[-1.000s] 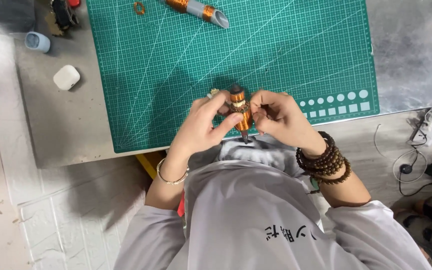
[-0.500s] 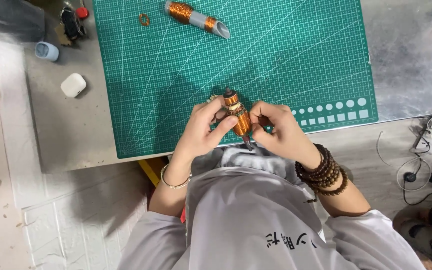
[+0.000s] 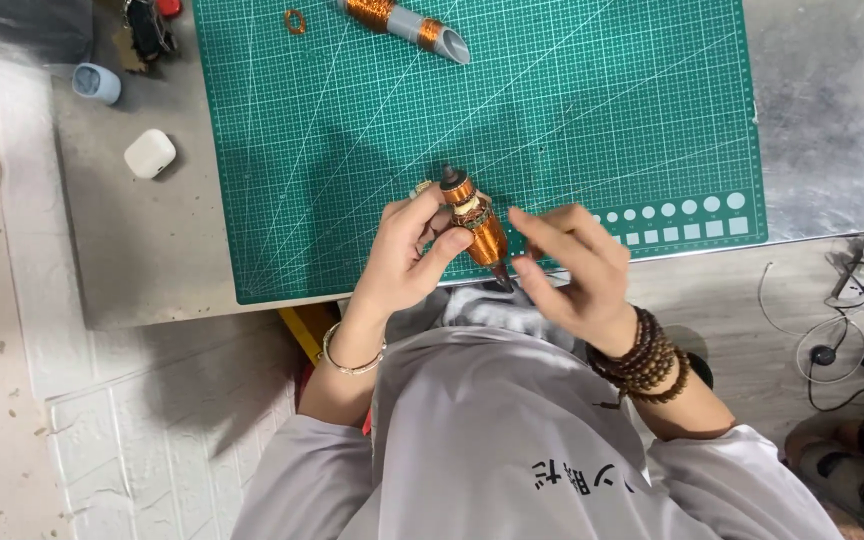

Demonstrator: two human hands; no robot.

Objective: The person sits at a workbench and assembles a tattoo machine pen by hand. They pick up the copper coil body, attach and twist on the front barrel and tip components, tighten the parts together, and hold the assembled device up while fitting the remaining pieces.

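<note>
My left hand (image 3: 402, 255) grips a small copper-wound rotor (image 3: 474, 225) on a dark shaft, held tilted over the near edge of the green cutting mat (image 3: 572, 130). My right hand (image 3: 577, 275) is just right of the rotor with fingers spread, and I cannot tell whether it touches the lower shaft tip. A thin bracelet circles my left wrist. Dark bead bracelets wrap my right wrist.
A second copper-wound part with a grey tube (image 3: 407, 22) lies at the mat's far edge, beside a small copper ring (image 3: 295, 20). A white earbud case (image 3: 149, 153) and a pale blue cap (image 3: 97, 83) sit on the metal table (image 3: 832, 120). Cables (image 3: 837, 345) lie on the floor at right.
My right hand has let go of the rotor and opened its fingers, drawing slightly right. My left hand keeps hold of the rotor, which now sits more upright.
</note>
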